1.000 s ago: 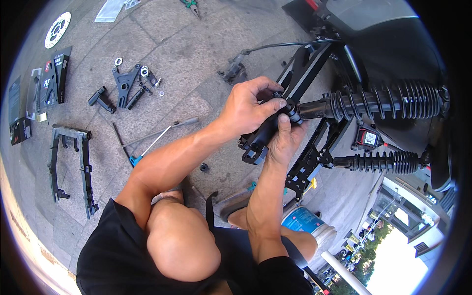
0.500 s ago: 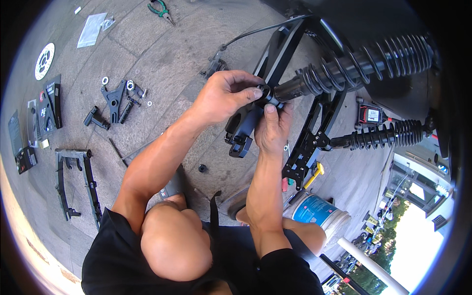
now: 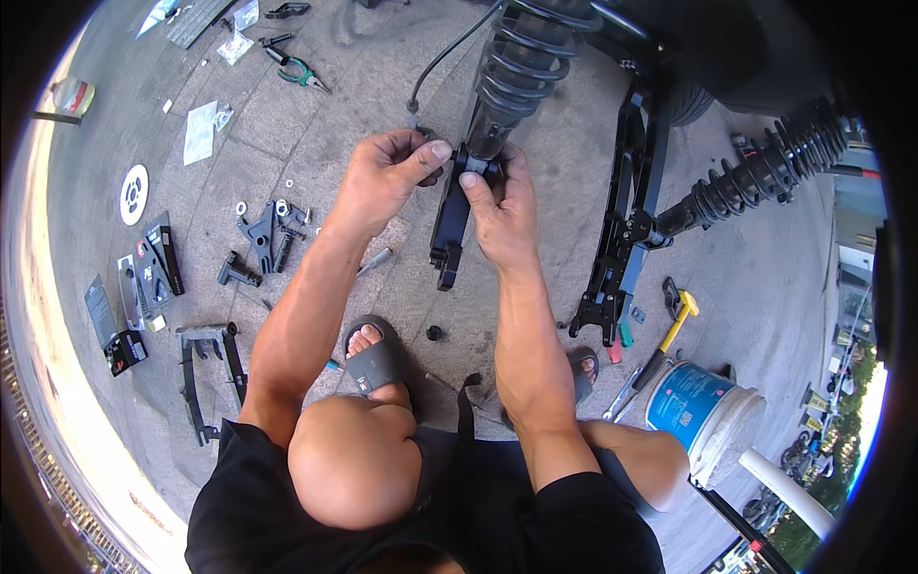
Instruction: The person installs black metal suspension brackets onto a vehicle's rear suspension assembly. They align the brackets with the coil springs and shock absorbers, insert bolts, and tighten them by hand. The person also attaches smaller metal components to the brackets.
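Note:
A black shock absorber (image 3: 531,72) with a coil spring comes down from the top middle and meets a black swingarm (image 3: 451,230) at its lower end. My right hand (image 3: 505,209) grips this joint, thumb across the front and fingers behind it. On the joint's left side is my left hand (image 3: 382,182), its fingers curled and its thumb stretched to the joint's edge. Whatever lies within those left fingers is hidden. Just above that hand, a thin black cable (image 3: 432,69) runs down to a fitting partly covered by the fingers.
A second shock absorber (image 3: 755,172) and swingarm (image 3: 622,225) stand at right. Green-handled pliers (image 3: 298,72), a bracket (image 3: 258,237), a brake disc (image 3: 134,195) and a black frame part (image 3: 206,335) lie left. A yellow-headed hammer (image 3: 684,311) and bucket (image 3: 703,411) are at right.
The whole view has turned and shifted, so the shock absorber looks steeper. My left thumb has drawn to the joint's left edge; my right hand still holds the joint.

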Motion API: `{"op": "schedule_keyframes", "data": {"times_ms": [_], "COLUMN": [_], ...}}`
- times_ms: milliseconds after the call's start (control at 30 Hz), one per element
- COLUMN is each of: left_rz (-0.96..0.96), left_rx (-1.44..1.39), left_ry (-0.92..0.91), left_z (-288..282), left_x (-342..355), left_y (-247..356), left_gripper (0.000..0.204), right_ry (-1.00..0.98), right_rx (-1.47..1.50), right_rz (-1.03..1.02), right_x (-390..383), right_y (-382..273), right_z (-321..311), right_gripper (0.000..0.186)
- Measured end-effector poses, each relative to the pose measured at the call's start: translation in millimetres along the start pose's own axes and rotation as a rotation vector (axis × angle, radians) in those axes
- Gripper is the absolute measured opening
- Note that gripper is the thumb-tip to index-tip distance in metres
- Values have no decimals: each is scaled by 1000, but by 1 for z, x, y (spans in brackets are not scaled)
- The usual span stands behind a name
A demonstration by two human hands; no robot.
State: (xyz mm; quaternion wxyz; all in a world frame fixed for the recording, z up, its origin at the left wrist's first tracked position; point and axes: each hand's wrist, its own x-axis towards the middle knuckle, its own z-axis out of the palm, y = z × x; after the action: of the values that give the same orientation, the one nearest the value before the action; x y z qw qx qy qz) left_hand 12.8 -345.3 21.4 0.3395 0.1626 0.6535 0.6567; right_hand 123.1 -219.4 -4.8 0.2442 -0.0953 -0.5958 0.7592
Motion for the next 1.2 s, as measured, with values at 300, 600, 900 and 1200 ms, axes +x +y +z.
{"op": "schedule_keyframes", "data": {"times_ms": [300,600,900,1200], "left_rz": [29,-107,-160,-218], "left_rx": [-273,-94,-132,-137], "left_ry": [-11,55,44,73], "left_z": [5,2,0,-4], "left_x": [-9,-10,-10,-12], "left_y": [-1,14,20,27], "left_gripper": [31,23,23,22], "right_ry": [80,113,127,127], "right_rx": [-51,-251,-184,-31], "right_rz": [-58,-100,-116,-62], "right_x": [5,4,5,5], "right_y": [16,11,2,-1], "right_z": [-3,-3,-3,-4], "right_gripper": [42,39,42,38]}}
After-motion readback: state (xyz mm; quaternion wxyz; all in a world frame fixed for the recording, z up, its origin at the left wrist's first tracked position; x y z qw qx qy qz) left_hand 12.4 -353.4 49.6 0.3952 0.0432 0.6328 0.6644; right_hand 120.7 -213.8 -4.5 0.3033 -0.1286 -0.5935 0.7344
